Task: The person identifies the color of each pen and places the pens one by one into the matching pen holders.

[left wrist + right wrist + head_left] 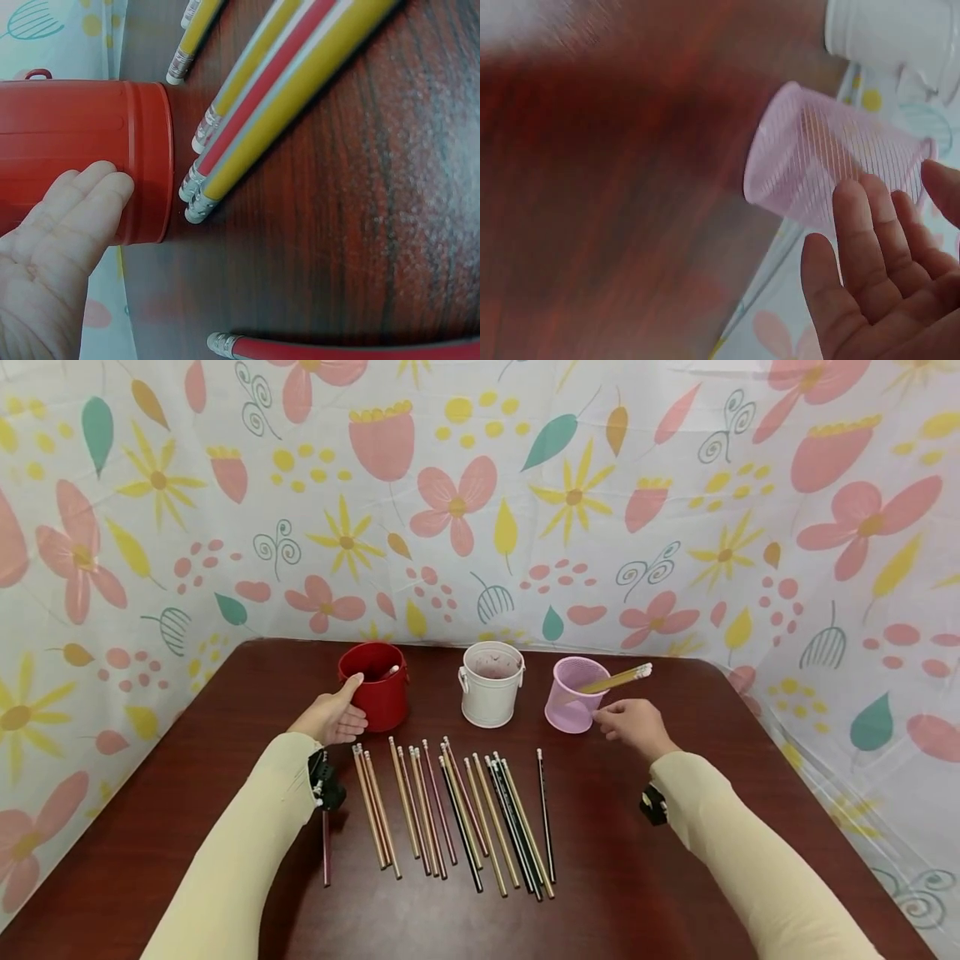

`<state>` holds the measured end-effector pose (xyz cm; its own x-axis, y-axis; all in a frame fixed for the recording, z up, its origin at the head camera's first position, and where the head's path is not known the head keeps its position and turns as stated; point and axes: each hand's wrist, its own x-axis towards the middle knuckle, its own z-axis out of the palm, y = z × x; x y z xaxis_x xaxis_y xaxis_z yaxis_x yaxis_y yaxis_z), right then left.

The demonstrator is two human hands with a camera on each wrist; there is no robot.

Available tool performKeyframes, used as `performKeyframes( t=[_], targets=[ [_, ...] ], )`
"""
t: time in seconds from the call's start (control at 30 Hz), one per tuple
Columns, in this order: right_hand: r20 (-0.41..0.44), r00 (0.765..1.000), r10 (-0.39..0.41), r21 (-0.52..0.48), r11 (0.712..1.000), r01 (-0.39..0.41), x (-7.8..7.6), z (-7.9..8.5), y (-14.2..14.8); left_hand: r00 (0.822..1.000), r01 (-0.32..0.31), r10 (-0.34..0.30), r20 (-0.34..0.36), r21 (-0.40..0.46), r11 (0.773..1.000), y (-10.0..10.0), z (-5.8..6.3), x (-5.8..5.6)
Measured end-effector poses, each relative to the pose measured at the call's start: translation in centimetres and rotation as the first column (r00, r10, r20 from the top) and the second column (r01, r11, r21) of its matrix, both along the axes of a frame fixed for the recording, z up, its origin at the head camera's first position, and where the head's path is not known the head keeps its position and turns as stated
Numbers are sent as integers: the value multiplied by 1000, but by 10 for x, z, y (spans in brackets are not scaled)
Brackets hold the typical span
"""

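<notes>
My left hand [335,713] is at the near left side of a red metal bucket [387,703], thumb up by its rim. In the left wrist view the fingers [88,196] lie nearly straight against the bucket's wall. A pencil's eraser end [391,671] shows inside it. Close by the right side of a pink mesh cup [567,703] is my right hand [633,723], holding nothing, its fingers loosely bent. A few gold pencils [624,677] lean out of that cup to the right, white erasers up.
Between the bucket and the cup stands a white metal bucket [489,697] with side handles. Several striped and black pencils [427,814] lie in a loose row on the dark wooden table [622,877], erasers pointing away. One red pencil [326,852] lies partly under my left forearm. Behind hangs a flowered cloth [457,568].
</notes>
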<state>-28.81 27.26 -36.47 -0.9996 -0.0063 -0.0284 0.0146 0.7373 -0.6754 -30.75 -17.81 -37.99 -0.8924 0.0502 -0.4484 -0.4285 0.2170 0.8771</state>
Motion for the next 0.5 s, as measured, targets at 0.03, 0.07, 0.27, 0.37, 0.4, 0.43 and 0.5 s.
performKeyframes(
  t=[0.03,0.07,0.27,0.37,0.4,0.43,0.5],
  targets=[
    [9,1000,22,5,1000,-22,1,-2,-2,1000,3,-3,0,2,1000,0,0,0],
    [14,999,47,19,999,-47,3,-4,-5,1000,5,-5,0,4,1000,0,0,0],
    [92,980,179,83,979,-186,13,-18,-25,1000,8,-8,7,16,1000,-1,-1,1],
    [141,964,225,111,964,-241,19,-23,-39,1000,8,-8,4,15,1000,-2,0,0],
    [152,958,242,126,957,-261,21,-24,-43,1000,8,-8,4,15,1000,-2,0,0],
    [163,953,254,141,950,-277,23,-26,-47,1000,10,-10,4,17,1000,-2,-1,-1],
    [193,943,273,172,936,-306,27,-29,-53,1000,12,-13,8,18,1000,-2,-1,-2]
  ],
)
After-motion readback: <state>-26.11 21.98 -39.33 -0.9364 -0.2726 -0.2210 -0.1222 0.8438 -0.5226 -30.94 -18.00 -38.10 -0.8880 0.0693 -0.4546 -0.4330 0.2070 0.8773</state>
